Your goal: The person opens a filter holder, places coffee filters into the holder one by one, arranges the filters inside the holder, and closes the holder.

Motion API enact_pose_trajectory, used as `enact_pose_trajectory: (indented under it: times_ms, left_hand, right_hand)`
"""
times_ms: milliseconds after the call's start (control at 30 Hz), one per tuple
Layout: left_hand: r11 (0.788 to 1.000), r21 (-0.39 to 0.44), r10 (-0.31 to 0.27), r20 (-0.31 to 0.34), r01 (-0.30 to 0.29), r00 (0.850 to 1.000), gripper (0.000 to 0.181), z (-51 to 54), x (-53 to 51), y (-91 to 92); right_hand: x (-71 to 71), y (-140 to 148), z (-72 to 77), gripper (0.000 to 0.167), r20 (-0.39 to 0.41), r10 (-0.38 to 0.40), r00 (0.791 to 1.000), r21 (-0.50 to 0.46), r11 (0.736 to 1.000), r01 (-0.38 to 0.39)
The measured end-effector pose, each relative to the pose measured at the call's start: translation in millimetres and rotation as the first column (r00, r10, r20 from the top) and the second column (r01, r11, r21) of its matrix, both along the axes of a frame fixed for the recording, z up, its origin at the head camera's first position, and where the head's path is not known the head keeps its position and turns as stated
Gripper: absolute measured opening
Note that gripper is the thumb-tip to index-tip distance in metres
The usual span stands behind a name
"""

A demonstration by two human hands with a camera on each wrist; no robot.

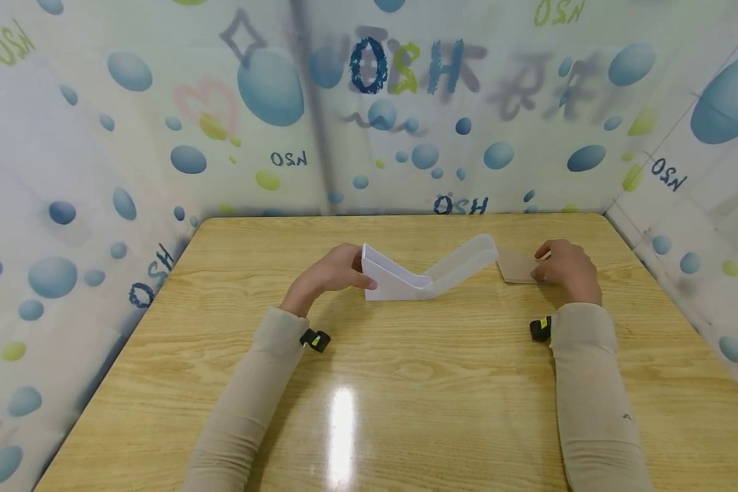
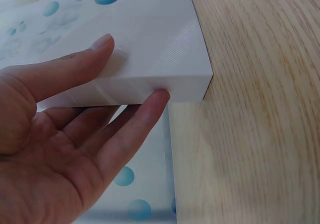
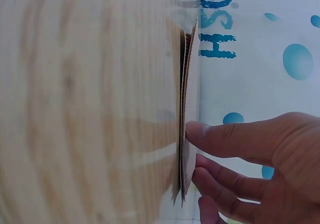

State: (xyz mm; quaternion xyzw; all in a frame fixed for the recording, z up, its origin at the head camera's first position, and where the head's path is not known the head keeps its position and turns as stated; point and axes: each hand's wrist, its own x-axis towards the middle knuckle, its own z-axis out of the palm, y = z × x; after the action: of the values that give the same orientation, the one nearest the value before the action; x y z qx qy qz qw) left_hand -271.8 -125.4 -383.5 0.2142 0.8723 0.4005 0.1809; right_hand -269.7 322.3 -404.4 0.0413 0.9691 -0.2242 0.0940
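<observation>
Left of the middle, my left hand [image 1: 338, 268] grips the closed-in end of a white box [image 1: 393, 283]. Its thumb lies on one broad face, while a fingertip touches the narrow end face, as the left wrist view shows. A translucent lid [image 1: 467, 260] is swung open from the box's right end. On the right, my right hand [image 1: 567, 266] holds thin brown cardboard pieces [image 1: 516, 268] low at the tabletop, its thumb [image 3: 197, 132] against the top layer. Several layers show at the edge in the right wrist view. The other fingertips are partly hidden behind them.
The wood-grain table [image 1: 436, 396] runs back to a patterned backdrop [image 1: 369, 137], with further covered walls on both sides. Small black wrist devices [image 1: 316, 339] sit at both cuffs. A bright light reflection [image 1: 342, 437] lies on the front of the table.
</observation>
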Motion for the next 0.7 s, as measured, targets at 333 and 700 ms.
enact_pose_trajectory:
  times_ms: [333, 700]
  left_hand:
    - [1.0, -0.003, 0.007, -0.003, -0.007, 1.0, 0.04, -1.5, -0.4, 0.3]
    - [1.0, -0.013, 0.007, -0.003, -0.007, 1.0, 0.039, -1.2, -1.1, 0.3]
  right_hand:
    - [-0.3, 0.0, 1.1, 0.047, 0.018, -0.001, 1.0, 0.0, 1.0, 0.001]
    - [-2.9, 3.1, -2.2, 0.046, -0.002, 0.011, 1.0, 0.024, 1.0, -0.011]
